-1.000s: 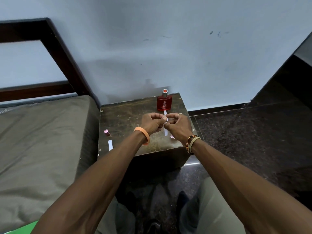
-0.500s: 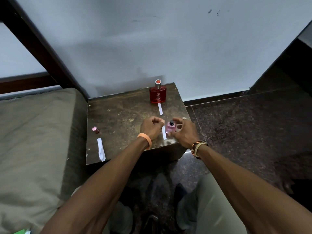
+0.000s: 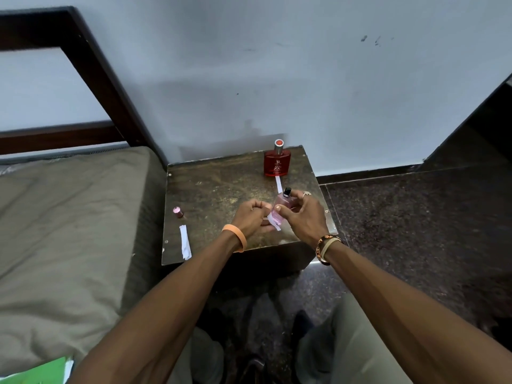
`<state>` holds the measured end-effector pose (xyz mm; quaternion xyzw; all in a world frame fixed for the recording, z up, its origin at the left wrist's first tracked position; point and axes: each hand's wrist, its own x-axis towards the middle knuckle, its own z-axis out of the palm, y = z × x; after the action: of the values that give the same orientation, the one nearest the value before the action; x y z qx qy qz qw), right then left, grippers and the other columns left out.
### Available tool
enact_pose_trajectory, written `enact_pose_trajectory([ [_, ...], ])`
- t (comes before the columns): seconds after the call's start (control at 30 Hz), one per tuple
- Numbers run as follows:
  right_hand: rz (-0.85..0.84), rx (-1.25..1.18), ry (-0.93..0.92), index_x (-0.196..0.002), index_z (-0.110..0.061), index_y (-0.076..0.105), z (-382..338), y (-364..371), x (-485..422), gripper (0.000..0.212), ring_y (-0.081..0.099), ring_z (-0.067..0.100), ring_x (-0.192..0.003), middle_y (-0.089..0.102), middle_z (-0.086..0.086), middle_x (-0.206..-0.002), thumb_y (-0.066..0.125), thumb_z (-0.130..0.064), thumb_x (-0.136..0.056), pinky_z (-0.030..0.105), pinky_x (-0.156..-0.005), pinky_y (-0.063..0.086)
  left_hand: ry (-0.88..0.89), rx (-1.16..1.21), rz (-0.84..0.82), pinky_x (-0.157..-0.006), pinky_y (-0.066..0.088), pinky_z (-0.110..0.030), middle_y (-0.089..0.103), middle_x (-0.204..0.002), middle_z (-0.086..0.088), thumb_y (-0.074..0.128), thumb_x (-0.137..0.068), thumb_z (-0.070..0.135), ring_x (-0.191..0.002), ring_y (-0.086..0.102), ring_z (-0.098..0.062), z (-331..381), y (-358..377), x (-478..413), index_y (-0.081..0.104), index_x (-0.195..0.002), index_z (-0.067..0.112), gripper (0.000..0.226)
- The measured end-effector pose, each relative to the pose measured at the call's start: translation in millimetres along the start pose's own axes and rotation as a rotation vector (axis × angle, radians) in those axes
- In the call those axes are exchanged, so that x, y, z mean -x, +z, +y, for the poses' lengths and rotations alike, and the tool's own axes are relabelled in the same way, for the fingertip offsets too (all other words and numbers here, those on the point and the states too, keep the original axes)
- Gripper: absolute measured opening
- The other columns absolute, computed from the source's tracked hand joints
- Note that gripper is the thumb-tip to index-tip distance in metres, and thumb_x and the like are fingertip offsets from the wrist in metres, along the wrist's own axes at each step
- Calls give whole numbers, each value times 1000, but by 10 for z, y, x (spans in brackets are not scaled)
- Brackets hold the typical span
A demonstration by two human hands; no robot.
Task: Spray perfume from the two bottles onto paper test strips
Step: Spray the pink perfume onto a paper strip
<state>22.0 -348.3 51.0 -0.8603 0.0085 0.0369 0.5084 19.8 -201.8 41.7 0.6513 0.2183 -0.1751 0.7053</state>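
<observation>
My right hand [image 3: 304, 217] grips a small pink perfume bottle [image 3: 282, 206] with a black sprayer, tilted over the small brown table [image 3: 216, 195]. Just left of it, my left hand [image 3: 250, 218] pinches a white paper strip [image 3: 274, 224] that pokes out below the bottle. A red perfume bottle [image 3: 277, 162] with a silver cap stands upright at the table's back right. Another paper strip [image 3: 278, 184] lies in front of it. The pink bottle's cap [image 3: 178, 212] stands near the left edge, with a third white strip [image 3: 185, 245] lying beside it.
A bed with an olive cover [image 3: 69, 231] and dark wooden headboard [image 3: 91, 65] adjoins the table's left side. The grey wall [image 3: 304, 79] is right behind. Dark stone floor [image 3: 415, 231] spreads to the right. Something green [image 3: 41, 372] lies at the bottom left.
Both hands dropped from in front of the red bottle toward the table's front. The pink bottle now shows in my right hand, lifted and tilted beside the strip in my left.
</observation>
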Motion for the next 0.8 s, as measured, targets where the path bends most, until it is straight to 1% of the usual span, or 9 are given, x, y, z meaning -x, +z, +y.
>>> enact_pose_trajectory([
  [0.07,37,-40,-28,-120,-18,66,-143,-11,59,42,64,3,-82,66,-11,-90,78,-26,-81,25,-78,55,12,7,-4,-78,60,-45,70,-93,-17,56,-94,2,-82,72,-31,112,-62,107,56,-86,9,10],
  [0.17,27,-159,-48,-113,-17,62,-352,4,168,30,63,-7,-86,65,-16,-94,74,-24,-86,24,-83,55,35,3,-21,-77,61,-44,72,-92,-16,56,-95,6,-82,73,-32,274,-167,298,57,-90,9,7],
  [0.27,10,-348,-14,-117,-14,57,-564,-11,260,30,68,10,-101,70,-4,-107,68,-23,-91,32,-90,56,89,-34,26,-80,60,-45,73,-92,-15,57,-96,11,-83,73,-29,428,-260,475,59,-92,10,5],
  [0.4,26,-478,-51,-110,-27,57,-833,-94,403,23,68,17,-100,69,3,-109,68,-20,-91,43,-91,57,188,-11,102,-79,59,-42,74,-98,-17,55,-98,13,-89,73,-29,636,-433,721,57,-102,7,8],
  [0.47,23,-513,-58,-109,-31,57,-944,-138,508,22,67,28,-100,67,13,-111,66,-20,-92,52,-89,56,244,-6,134,-74,60,-38,74,-99,-19,55,-98,14,-85,73,-28,728,-507,835,56,-106,5,12],
  [0.53,24,-560,-63,-121,-26,59,-1039,-175,601,29,65,28,-92,66,13,-110,64,-19,-93,52,-84,57,292,14,168,-71,60,-36,73,-99,-21,56,-98,14,-81,73,-28,827,-544,928,55,-102,6,9],
  [0.63,-19,-612,-93,-137,-24,54,-1182,-204,752,43,52,18,-75,58,-2,-87,57,-15,-96,40,-65,53,342,65,212,-72,61,-40,72,-95,-24,57,-97,11,-81,72,-30,946,-554,1050,55,-96,7,5],
  [0.73,-121,-700,-89,-144,-27,44,-1286,-214,868,52,45,24,-62,46,9,-80,49,-7,-96,33,-48,48,376,37,245,-64,61,-36,73,-90,-21,59,-96,10,-76,74,-26,1035,-553,1161,57,-94,7,4],
  [0.8,-187,-691,-87,-147,-32,38,-1338,-208,936,59,46,20,-54,44,13,-78,46,-5,-95,29,-43,40,391,22,258,-62,61,-35,74,-88,-20,60,-95,10,-75,75,-25,1076,-563,1231,57,-94,8,4],
])
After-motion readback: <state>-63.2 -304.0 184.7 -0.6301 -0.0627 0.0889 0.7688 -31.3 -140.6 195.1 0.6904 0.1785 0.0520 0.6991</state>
